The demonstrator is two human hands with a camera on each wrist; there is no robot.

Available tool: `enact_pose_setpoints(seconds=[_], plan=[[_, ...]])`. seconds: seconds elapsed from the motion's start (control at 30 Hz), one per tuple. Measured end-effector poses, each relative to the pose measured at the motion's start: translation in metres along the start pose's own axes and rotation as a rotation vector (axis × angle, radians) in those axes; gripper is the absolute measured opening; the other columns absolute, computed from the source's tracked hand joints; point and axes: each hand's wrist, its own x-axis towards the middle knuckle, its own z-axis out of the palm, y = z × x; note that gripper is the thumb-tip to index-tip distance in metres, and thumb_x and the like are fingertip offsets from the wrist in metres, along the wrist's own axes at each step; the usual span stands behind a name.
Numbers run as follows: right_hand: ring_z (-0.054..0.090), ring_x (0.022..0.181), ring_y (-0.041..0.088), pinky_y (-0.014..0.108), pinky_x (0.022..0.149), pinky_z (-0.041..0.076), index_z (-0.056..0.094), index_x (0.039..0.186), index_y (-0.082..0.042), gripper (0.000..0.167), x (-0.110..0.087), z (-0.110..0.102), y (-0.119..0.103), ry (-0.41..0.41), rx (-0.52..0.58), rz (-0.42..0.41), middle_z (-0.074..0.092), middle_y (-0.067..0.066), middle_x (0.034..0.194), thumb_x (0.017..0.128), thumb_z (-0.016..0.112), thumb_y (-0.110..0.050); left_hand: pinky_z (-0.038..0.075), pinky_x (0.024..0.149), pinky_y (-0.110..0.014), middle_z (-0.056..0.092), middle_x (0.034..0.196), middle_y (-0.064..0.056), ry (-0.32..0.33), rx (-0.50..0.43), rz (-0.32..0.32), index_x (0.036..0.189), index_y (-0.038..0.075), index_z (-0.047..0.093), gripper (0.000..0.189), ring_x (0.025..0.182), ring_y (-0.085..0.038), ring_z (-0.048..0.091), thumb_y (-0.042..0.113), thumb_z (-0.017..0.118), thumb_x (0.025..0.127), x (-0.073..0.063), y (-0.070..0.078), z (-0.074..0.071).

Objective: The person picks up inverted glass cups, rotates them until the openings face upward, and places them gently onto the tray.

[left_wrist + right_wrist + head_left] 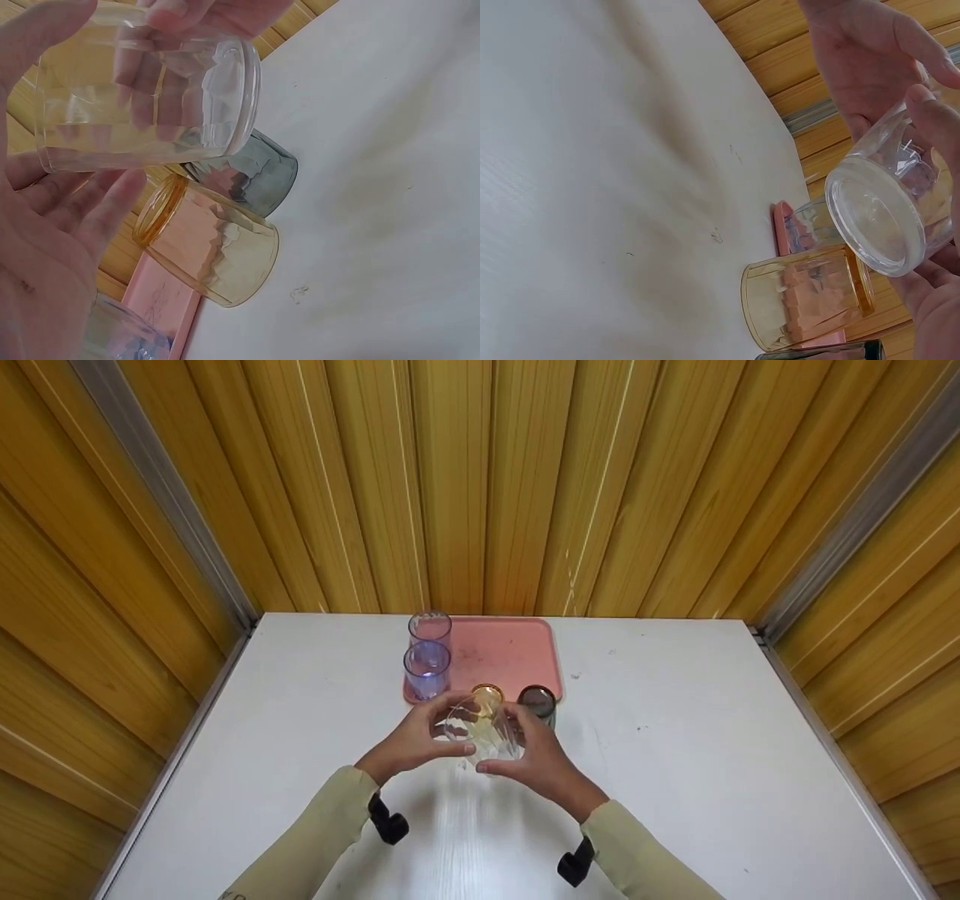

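Between both hands, raised over the white table, is a clear, faceted cup, tilted on its side. My left hand holds it from the left, thumb at the near side and fingers spread along the far side. From the other side my right hand grips the same cup, as the right wrist view also shows, where the clear cup's round base faces the camera. Just beyond the hands stand an amber cup and a dark grey cup, close beside each other.
A pink tray lies at the back of the white table. On its left side stand a blue-purple cup and, behind it, a clear-looking cup. Yellow wood-patterned panels enclose the back and sides.
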Motion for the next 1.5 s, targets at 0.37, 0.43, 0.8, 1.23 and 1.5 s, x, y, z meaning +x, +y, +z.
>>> enact_pose_setpoints(seconds=[0.37,0.43,0.8,1.23,1.5], plan=[[0.052,0.128,0.017,0.039,0.106,0.046,0.037,0.144,-0.021,0.093,0.002,-0.009,0.000,-0.030,0.020,-0.021,0.053,-0.003,0.133,0.068,0.086,-0.040,0.049,0.103,-0.042,0.054,0.137,-0.010,0.016,0.025,-0.001,0.142,0.012,0.043,0.073,0.125,-0.029,0.053,0.015,0.079,0.079,-0.005,0.008,-0.010],[0.053,0.127,0.020,0.042,0.105,0.046,0.038,0.143,-0.020,0.092,0.002,-0.011,0.002,-0.021,0.011,-0.030,0.053,0.000,0.132,0.067,0.086,-0.042,0.049,0.103,-0.045,0.053,0.137,-0.014,0.021,0.025,-0.012,0.142,0.009,0.043,0.073,0.125,-0.032,0.053,0.013,0.079,0.079,-0.006,0.008,-0.012],[0.056,0.123,0.024,0.034,0.103,0.049,0.048,0.137,-0.017,0.081,0.003,-0.026,0.007,0.067,-0.057,-0.100,0.055,-0.003,0.127,0.069,0.083,-0.041,0.048,0.103,-0.047,0.055,0.137,-0.013,0.037,0.035,-0.031,0.141,0.013,0.045,0.073,0.125,-0.030,0.054,0.014,0.081,0.077,-0.010,0.004,-0.017],[0.057,0.117,0.021,0.039,0.096,0.052,0.052,0.130,-0.020,0.059,0.007,-0.030,0.013,0.149,-0.197,-0.095,0.056,0.004,0.126,0.078,0.080,-0.025,0.050,0.101,-0.046,0.056,0.133,-0.012,0.021,0.076,-0.027,0.140,0.012,0.046,0.073,0.123,-0.032,0.055,0.017,0.082,0.076,-0.018,-0.001,-0.021],[0.048,0.120,0.019,0.043,0.096,0.051,0.053,0.129,-0.018,0.055,0.009,-0.030,0.015,0.171,-0.260,-0.022,0.049,-0.001,0.133,0.081,0.078,-0.027,0.051,0.099,-0.043,0.058,0.130,-0.009,0.013,0.123,-0.050,0.140,0.017,0.047,0.075,0.121,-0.028,0.056,0.020,0.083,0.075,-0.021,0.002,-0.019]])
